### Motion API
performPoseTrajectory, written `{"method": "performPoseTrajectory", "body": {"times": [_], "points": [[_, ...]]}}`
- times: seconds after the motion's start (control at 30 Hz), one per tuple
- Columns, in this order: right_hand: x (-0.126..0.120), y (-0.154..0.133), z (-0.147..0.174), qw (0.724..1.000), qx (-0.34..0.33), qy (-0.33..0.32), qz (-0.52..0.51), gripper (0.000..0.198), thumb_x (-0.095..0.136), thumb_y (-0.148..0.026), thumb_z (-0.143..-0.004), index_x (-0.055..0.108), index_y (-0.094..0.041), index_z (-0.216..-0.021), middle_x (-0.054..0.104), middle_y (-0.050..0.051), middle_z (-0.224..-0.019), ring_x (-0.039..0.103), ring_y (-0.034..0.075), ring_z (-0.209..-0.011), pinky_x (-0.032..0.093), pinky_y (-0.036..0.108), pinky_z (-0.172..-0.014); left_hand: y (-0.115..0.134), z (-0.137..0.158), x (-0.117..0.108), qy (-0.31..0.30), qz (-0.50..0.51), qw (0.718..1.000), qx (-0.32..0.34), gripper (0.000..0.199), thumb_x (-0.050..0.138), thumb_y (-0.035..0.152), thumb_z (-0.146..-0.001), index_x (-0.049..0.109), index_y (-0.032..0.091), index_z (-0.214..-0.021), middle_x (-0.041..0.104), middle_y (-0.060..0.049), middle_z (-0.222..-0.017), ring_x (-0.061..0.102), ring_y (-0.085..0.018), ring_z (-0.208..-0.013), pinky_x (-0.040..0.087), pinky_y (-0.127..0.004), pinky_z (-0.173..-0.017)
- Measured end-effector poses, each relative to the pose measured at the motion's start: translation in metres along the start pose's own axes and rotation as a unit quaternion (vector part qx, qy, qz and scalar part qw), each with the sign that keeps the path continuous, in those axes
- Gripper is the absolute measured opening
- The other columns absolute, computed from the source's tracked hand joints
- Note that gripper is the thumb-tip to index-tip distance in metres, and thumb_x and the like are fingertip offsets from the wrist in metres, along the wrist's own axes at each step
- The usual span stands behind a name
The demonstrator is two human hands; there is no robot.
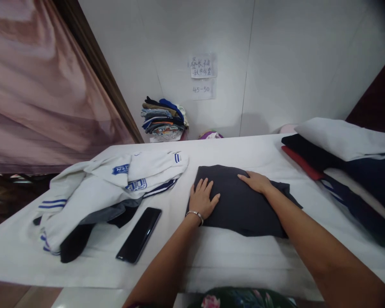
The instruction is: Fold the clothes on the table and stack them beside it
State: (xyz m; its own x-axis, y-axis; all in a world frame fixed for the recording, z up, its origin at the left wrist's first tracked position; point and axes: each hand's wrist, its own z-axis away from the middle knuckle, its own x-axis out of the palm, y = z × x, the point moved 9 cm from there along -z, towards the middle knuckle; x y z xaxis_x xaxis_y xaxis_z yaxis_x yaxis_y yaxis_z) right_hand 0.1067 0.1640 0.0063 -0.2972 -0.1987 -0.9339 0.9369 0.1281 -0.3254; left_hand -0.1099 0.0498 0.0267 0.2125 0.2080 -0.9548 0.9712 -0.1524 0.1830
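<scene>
On my head feed: charcoal folded garment (237, 209) lies flat on the white cloth-covered surface (231, 150), right in front of the wearer, between the white jacket with blue lettering (99, 192) on the left and the heap of clothes (333, 145) on the right. Black smartphone (139, 235) sits left of it, apart. Left hand (202, 202) is palm down on the garment's left end, fingers fanned, pressing or resting, nothing pinched. Right hand (258, 182) is at the far edge, right of centre, thumb out toward the left; the other fingers are mostly hidden, so I can't tell if it pinches cloth or just lies there. Handling, my read: light, soft, limp, fairly smooth, not fragile; layers could slide over each other or wrinkle if dragged. I'd take it with a flat palm under each short end, or pinch all layers at the corners, not the top ply alone. Long axis runs left-right across the wearer's front, right end tipped slightly nearer. A narrow loose flap pokes out past the right forearm; sleeve or hem, can't say. No collar visible, so which end is the neck: unknown.
</scene>
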Motion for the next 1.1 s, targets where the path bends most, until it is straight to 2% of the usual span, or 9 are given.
{"method": "performPoseTrajectory", "body": {"times": [0.23,0.37,0.47,0.57,0.67,0.8,1.1], "points": [[0.002,0.003,0.000,1.000,-0.003,0.014,-0.010,0.078,0.026,-0.074,-0.084,0.057,-0.017,-0.126,0.059,0.015,-0.129,0.055,0.033,-0.116,0.042,0.045,-0.093,-0.001,-0.001,0.000,0.003,0.001,1.000,-0.002,0.057,0.040,0.051,-0.091,0.042,0.023,-0.141,0.035,-0.006,-0.151,0.026,-0.027,-0.140,0.018,-0.051,-0.113],[-0.003,-0.003,-0.001,1.000,0.000,-0.002,0.015,0.076,0.025,-0.072,-0.085,0.055,-0.016,-0.128,0.058,0.015,-0.129,0.054,0.033,-0.116,0.040,0.048,-0.095,-0.001,-0.001,0.000,0.000,0.003,1.000,-0.004,0.057,0.040,0.052,-0.091,0.042,0.024,-0.140,0.035,-0.007,-0.151,0.026,-0.027,-0.140,0.018,-0.052,-0.113],[-0.016,-0.015,0.008,0.994,-0.012,0.036,0.101,0.075,0.027,-0.069,-0.086,0.054,-0.013,-0.129,0.053,0.019,-0.134,0.042,0.037,-0.127,0.027,0.059,-0.103,-0.001,-0.001,0.000,0.001,0.007,1.000,-0.006,0.058,0.040,0.052,-0.091,0.042,0.023,-0.141,0.036,-0.007,-0.151,0.026,-0.027,-0.140,0.018,-0.052,-0.112],[-0.023,-0.037,0.033,0.978,-0.087,0.121,0.143,0.077,0.028,-0.069,-0.087,0.046,-0.014,-0.137,0.041,0.018,-0.145,0.026,0.036,-0.138,0.014,0.059,-0.109,-0.001,0.000,0.000,0.002,0.011,1.000,-0.009,0.057,0.041,0.051,-0.090,0.043,0.023,-0.141,0.035,-0.007,-0.151,0.026,-0.028,-0.139,0.018,-0.052,-0.112],[-0.005,-0.044,0.058,0.976,-0.135,0.132,0.111,0.075,0.023,-0.067,-0.089,0.041,-0.017,-0.141,0.036,0.013,-0.149,0.024,0.031,-0.140,0.015,0.054,-0.112,-0.001,-0.001,0.000,0.002,0.009,1.000,-0.007,0.058,0.041,0.052,-0.090,0.043,0.024,-0.140,0.035,-0.006,-0.151,0.026,-0.028,-0.140,0.018,-0.052,-0.112],[0.014,-0.034,0.071,0.978,-0.131,0.135,0.095,0.071,0.024,-0.064,-0.091,0.041,-0.017,-0.141,0.034,0.010,-0.151,0.023,0.027,-0.141,0.017,0.051,-0.113,0.002,-0.001,-0.001,0.005,0.006,1.000,-0.002,0.059,0.041,0.054,-0.090,0.043,0.024,-0.140,0.035,-0.007,-0.151,0.025,-0.028,-0.140,0.018,-0.052,-0.113],[0.005,-0.039,0.069,0.982,-0.129,0.110,0.078,0.069,0.027,-0.062,-0.091,0.042,-0.018,-0.141,0.034,0.011,-0.151,0.023,0.028,-0.141,0.017,0.053,-0.112,0.000,0.001,-0.007,0.016,0.042,0.999,-0.012,0.054,0.044,0.050,-0.090,0.046,0.024,-0.138,0.037,-0.006,-0.150,0.026,-0.025,-0.140,0.018,-0.050,-0.114]]}}
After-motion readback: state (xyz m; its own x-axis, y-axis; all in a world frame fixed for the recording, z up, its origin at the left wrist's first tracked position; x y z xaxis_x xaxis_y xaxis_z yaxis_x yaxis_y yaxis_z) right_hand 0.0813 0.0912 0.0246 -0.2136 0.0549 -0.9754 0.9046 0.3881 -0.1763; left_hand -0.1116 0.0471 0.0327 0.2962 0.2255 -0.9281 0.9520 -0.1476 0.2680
